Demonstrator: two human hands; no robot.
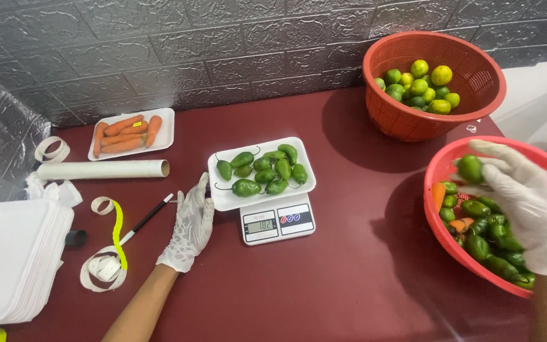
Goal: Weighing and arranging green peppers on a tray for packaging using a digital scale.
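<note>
Maroon surface (349,285) carries everything: a red basket of limes (470,117) at the back, a nearer red basket (441,166) of green peppers, a stack of white foam trays (7,259), a tray of carrots (167,140), and a digital scale (278,223) bearing a white tray (223,201) of peppers. Gloved, the left hand (191,228) lies flat and open, fingertips touching that tray's edge. Over the nearer basket the right hand (527,202) is closed on a green pepper (470,168). It looks light, firm and glossy, likely slick against the glove; gripping its plump body seems safer than the thin stem.
</note>
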